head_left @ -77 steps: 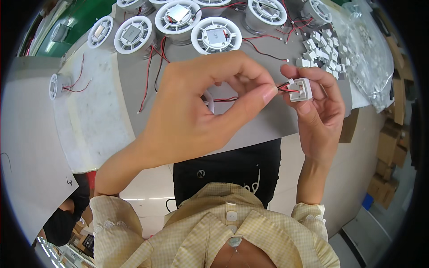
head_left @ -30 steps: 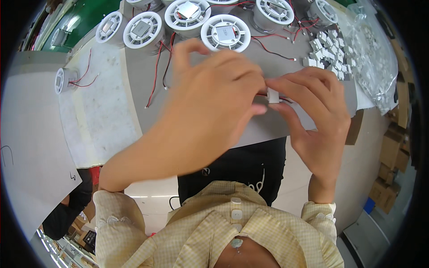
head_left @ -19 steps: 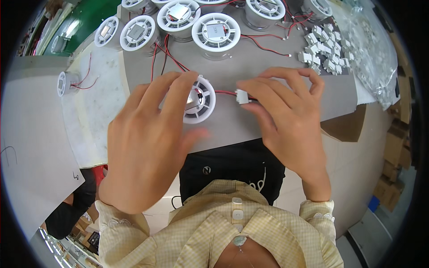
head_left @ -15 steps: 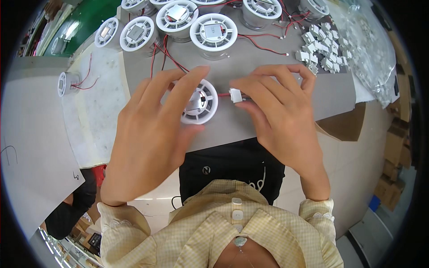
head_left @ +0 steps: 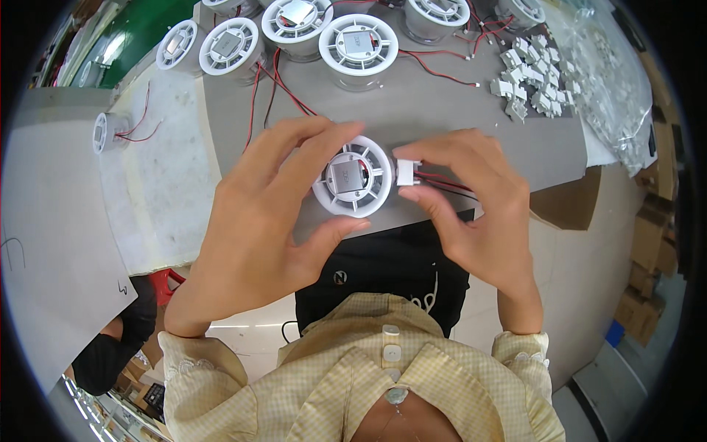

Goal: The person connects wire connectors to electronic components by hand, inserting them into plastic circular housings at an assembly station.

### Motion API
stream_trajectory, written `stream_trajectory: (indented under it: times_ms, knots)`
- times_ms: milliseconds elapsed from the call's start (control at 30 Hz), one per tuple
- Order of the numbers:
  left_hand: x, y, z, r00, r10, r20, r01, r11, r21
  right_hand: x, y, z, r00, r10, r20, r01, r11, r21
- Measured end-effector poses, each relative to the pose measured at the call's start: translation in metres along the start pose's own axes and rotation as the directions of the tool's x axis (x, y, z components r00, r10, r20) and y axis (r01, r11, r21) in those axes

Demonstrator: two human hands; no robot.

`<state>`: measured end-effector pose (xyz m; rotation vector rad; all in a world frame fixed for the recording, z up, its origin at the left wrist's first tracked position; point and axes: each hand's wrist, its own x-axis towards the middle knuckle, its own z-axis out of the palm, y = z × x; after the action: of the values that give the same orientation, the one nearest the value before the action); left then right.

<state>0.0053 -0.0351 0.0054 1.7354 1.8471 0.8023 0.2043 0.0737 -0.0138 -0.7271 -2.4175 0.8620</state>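
A round white unit (head_left: 346,178) with a spoked rim and a grey square plate at its centre is tilted toward me above the near part of the grey mat. My left hand (head_left: 261,210) curls about it from the left, its fingers along the top rim and the thumb at the lower rim. Just off the right rim is a small white connector block (head_left: 406,173), pinched between the thumb and forefinger of my right hand (head_left: 482,202). Red and black wires (head_left: 445,183) run rightward from the block beneath that hand.
Several similar units (head_left: 359,46) stand along the back of the mat (head_left: 515,151), their wires trailing. A pile of white connectors (head_left: 532,77) lies at back right beside a clear plastic bag (head_left: 607,96). One more unit (head_left: 110,132) is far left. A cardboard box (head_left: 567,199) sits below the right edge.
The round unit has shifted right and turned, showing more of its face. The connector has moved right and down, close to its rim, and wires now show on its right side.
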Motion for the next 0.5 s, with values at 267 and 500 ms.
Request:
stream_trajectory:
  times_ms: [267, 500]
  knots:
    - [0.005, -0.015, 0.005, 1.000, -0.002, 0.003, 0.002, 0.986, -0.169, -0.005, 0.019, 0.016, 0.991, -0.086, -0.103, 0.097, 0.989, 0.113]
    - [0.000, -0.024, 0.009, 0.999, 0.042, -0.029, -0.046, 0.987, -0.152, -0.001, 0.011, 0.015, 0.990, -0.105, -0.091, 0.116, 0.986, 0.123]
